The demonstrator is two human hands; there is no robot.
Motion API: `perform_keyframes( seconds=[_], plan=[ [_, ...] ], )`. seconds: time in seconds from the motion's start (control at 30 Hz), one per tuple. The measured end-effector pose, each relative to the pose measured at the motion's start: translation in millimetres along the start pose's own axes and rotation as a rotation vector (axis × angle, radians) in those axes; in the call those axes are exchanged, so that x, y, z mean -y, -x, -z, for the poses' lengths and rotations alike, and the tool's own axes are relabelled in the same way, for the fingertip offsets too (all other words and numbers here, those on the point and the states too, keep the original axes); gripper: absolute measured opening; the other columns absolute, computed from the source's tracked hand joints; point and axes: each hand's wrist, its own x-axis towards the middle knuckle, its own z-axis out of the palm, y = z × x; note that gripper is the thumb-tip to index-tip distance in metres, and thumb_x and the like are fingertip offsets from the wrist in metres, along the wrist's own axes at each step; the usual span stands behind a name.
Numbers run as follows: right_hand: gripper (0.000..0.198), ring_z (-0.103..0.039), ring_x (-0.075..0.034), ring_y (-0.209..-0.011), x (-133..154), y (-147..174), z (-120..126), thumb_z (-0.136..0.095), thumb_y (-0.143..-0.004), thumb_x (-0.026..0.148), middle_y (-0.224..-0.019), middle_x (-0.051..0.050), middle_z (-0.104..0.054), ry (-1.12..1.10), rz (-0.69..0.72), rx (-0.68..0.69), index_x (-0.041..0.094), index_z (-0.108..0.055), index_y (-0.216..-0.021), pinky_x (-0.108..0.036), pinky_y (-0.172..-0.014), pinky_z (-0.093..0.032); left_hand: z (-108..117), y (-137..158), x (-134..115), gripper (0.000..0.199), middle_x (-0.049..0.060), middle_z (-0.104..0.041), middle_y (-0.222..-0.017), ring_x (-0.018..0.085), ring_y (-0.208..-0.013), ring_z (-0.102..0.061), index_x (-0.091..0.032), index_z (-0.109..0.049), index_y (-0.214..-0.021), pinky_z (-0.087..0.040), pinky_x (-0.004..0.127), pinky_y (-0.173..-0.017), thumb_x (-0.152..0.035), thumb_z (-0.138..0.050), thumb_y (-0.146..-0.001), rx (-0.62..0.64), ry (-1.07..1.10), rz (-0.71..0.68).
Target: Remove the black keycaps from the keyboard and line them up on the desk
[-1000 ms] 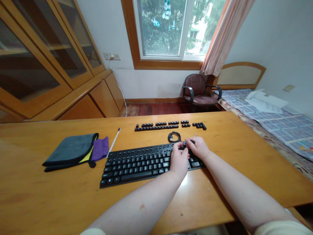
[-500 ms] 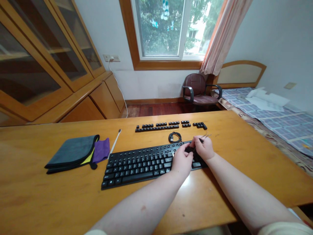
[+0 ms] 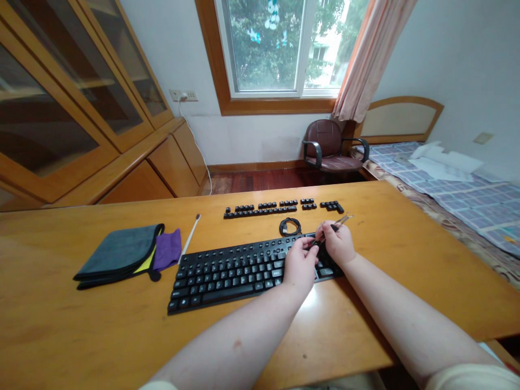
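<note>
A black keyboard (image 3: 227,276) lies on the wooden table, its upper rows without keycaps and its lower rows still capped. Over its right end, my right hand (image 3: 340,245) is closed around what looks like a wire keycap puller (image 3: 344,219); its thin metal wires stick out past the fingers. Close beside it, my left hand (image 3: 299,265) is closed in a pinch at the fingertips. Something small and dark is there, mostly hidden by the fingers. Behind the keyboard, loose black keycaps (image 3: 266,212) stand in rows grouped by section.
A coiled USB cable (image 3: 290,227) sits just behind the keyboard. To the left are a white toothbrush (image 3: 190,235), a purple cloth (image 3: 168,249) and a folded grey cloth (image 3: 117,252). Beyond the table (image 3: 101,336) stand a chair (image 3: 325,143) and a bed (image 3: 459,184).
My fingertips have shifted slightly over the keyboard's right end, and the puller's wires now show more clearly, tilted up to the right. The keyboard and loose keycaps stay put.
</note>
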Motion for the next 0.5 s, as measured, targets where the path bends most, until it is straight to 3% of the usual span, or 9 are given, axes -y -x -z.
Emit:
perform_keyframes(
  seconds=[0.3, 0.5],
  plan=[
    [0.048, -0.054, -0.016, -0.052, 5, 0, 2, -0.045, -0.083, 0.056, -0.054, -0.005, -0.056, -0.045, 0.156, 0.152, 0.019, -0.055, -0.054, -0.030, -0.053, -0.045, -1, 1, -6, 0.017, 0.004, -0.066, -0.084, 0.006, -0.050, -0.052, -0.015, -0.063, -0.093, -0.043, 0.019, -0.051, -0.019, -0.060, -0.076, 0.036, 0.056, 0.031],
    [0.054, -0.050, -0.015, -0.050, 5, -4, -4, -0.038, -0.085, 0.059, -0.050, -0.002, -0.051, -0.110, 0.044, 0.163, 0.019, -0.051, -0.052, -0.028, -0.049, -0.040, -3, 5, -12, 0.021, 0.002, -0.065, -0.077, 0.006, -0.050, -0.049, -0.016, -0.066, -0.096, -0.042, 0.018, -0.051, -0.015, -0.056, -0.077, 0.021, 0.094, 0.036]
  ],
)
